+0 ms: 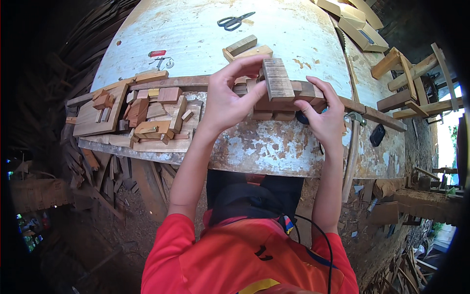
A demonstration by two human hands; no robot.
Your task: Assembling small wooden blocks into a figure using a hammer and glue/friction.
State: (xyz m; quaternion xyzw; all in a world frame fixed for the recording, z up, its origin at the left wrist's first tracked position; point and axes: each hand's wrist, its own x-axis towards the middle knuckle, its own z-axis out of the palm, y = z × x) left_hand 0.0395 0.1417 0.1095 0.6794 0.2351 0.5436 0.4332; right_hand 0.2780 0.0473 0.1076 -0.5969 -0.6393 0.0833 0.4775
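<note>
Worktable edge: the near edge of the worktable (264, 152) ran before your waist, and your two forearms crossed over it
Room on left: many small wood pieces (156, 117) lay near your left forearm, so this side was narrow
Room on right: a clamp (356, 117) stood near your right hand, and a flat black object (377, 135) lay farther out
Room beyond: the pale top stretched from two loose blocks (242, 45), just past your left hand, to the scissors (236, 21), well apart from you
Left hand: your left hand (230, 98) grasped the wooden block (278, 81) between thumb and fingers, palm turned inward
Wooden block: it was before you, between your hands, broad face toward your view
Right hand: your right hand (323, 112) curved around a brown wood piece (307, 90), thumb nearer you, fingers beyond; whether it joined the block, I could not tell
</note>
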